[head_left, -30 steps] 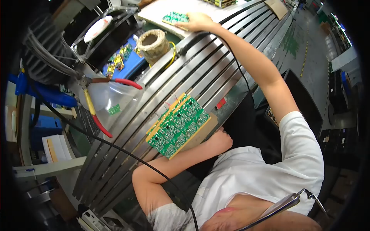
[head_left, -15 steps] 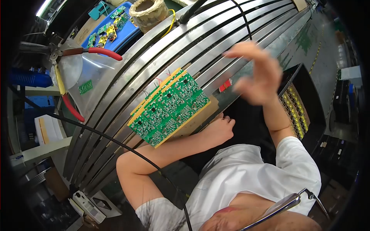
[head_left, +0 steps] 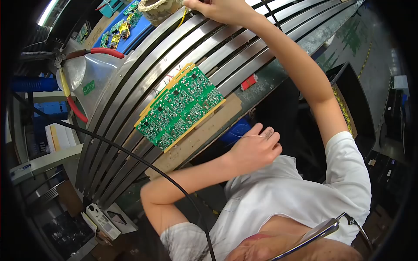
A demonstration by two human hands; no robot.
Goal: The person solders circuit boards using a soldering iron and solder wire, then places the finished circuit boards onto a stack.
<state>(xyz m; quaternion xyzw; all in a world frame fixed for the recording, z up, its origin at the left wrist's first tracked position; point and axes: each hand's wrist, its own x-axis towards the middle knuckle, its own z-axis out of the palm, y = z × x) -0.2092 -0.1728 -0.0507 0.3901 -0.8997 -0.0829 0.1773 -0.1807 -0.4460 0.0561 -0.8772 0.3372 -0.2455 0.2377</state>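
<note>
A green circuit board panel (head_left: pixel 180 108) with yellow-orange edge strips lies across the metal rails, with another yellow edge showing along its far side. My left hand (head_left: pixel 257 150) is loosely closed in front of my chest, apart from the panel; its fingertips are turned away, so what they hold, if anything, is hidden. At the top edge of the view, my right hand (head_left: pixel 224 9) reaches over the rails beside a crusted pot (head_left: pixel 159 11) and a yellow wire (head_left: pixel 183 18). Its fingers are closed and partly cut off by the frame, hiding what is in them.
Long metal rails (head_left: pixel 244 43) curve across the bench. Red-handled pliers (head_left: pixel 106 52) stand at the left. A blue tray (head_left: pixel 126 45) holds several small boards. A black cable (head_left: pixel 143 164) crosses the near side. A black bin (head_left: pixel 361 104) stands at the right.
My right hand has swung up and left from above the bench edge to beside the pot. My left hand has shifted slightly right and away from the panel. The whole view has shifted a little.
</note>
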